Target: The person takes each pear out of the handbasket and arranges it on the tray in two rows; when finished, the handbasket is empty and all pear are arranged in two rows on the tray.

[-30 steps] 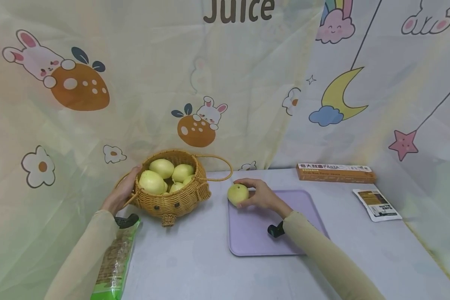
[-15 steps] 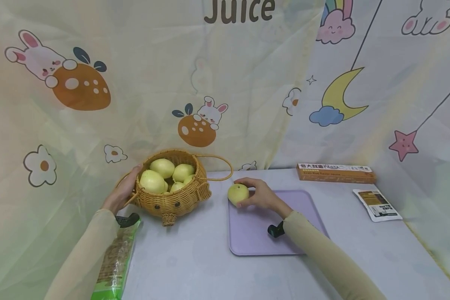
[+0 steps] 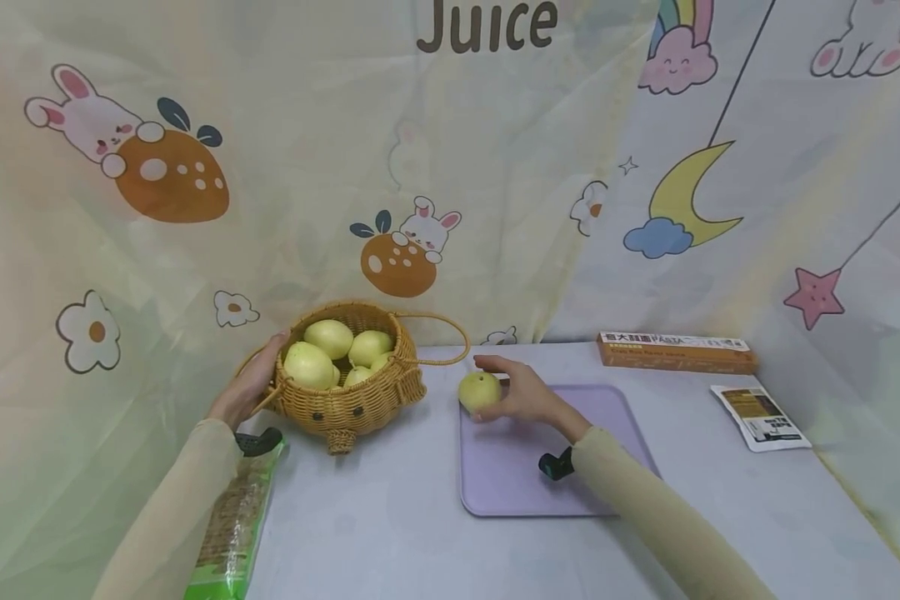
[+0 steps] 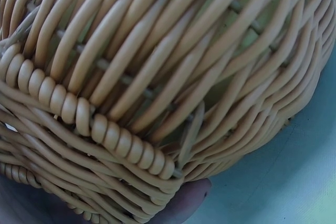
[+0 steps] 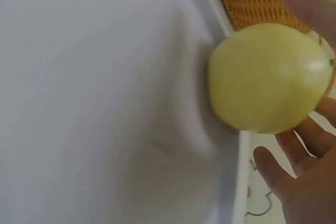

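My left hand point(image 3: 249, 383) holds the left side of a wicker basket point(image 3: 345, 410) with an elephant face. In the left wrist view, a fingertip point(image 4: 189, 199) shows beneath the woven ear flap; the other fingers are hidden. Several yellow-green pears point(image 3: 309, 367) lie in the basket. To the right, a single round pear point(image 3: 478, 392) rests at the far left corner of a purple tray point(image 3: 510, 483). My right hand point(image 3: 527, 395) is spread around this pear. In the right wrist view, a gap shows between the thumb point(image 5: 307, 3) and the pear point(image 5: 268, 77).
A pasta box point(image 3: 675, 354) lies at the back right, with a white-and-brown pouch point(image 3: 761, 418) in front of it. Under the left forearm is a green-edged packet point(image 3: 232, 525). A printed curtain point(image 3: 300, 167) hangs behind the table point(image 3: 367, 517).
The right hand's fingers have spread away from the pear, which stays at the tray's corner. The left hand and basket keep their places. The head view has shifted slightly.
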